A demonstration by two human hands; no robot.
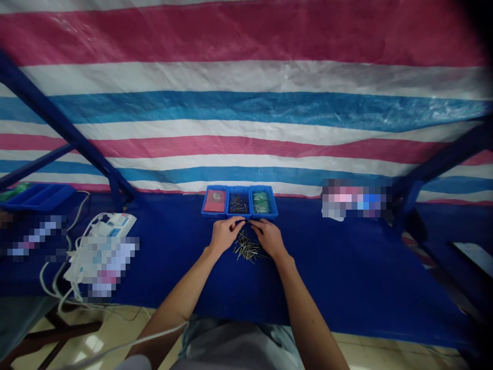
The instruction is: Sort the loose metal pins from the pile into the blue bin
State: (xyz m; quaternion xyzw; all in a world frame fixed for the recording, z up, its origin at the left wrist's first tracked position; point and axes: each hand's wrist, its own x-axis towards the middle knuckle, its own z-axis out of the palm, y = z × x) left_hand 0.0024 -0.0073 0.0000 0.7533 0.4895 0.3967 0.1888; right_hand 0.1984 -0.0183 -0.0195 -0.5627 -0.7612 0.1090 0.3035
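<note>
A loose pile of thin brass-coloured pieces, like long screws or pins [246, 247], lies on the blue table between my forearms. Just beyond it my left hand [224, 234] is closed, thumb and fingers pinched together. Opposite, my right hand [268, 236] is closed too, its fingertips almost meeting the left ones. Whatever sits at the fingertips is too small and dark to name. Behind the hands stand three joined blue bins: a left bin [203, 209] with a red packet, a middle bin [239, 216] with dark thin pieces, and a right bin [274, 209] with green packets.
A white power strip [125, 224] and tangled white cables [57, 288] lie on the left of the blue table [327, 288]. A blue tray [50, 198] sits at far left. Blurred items [352, 199] are at back right. A striped sheet [246, 110] hangs behind.
</note>
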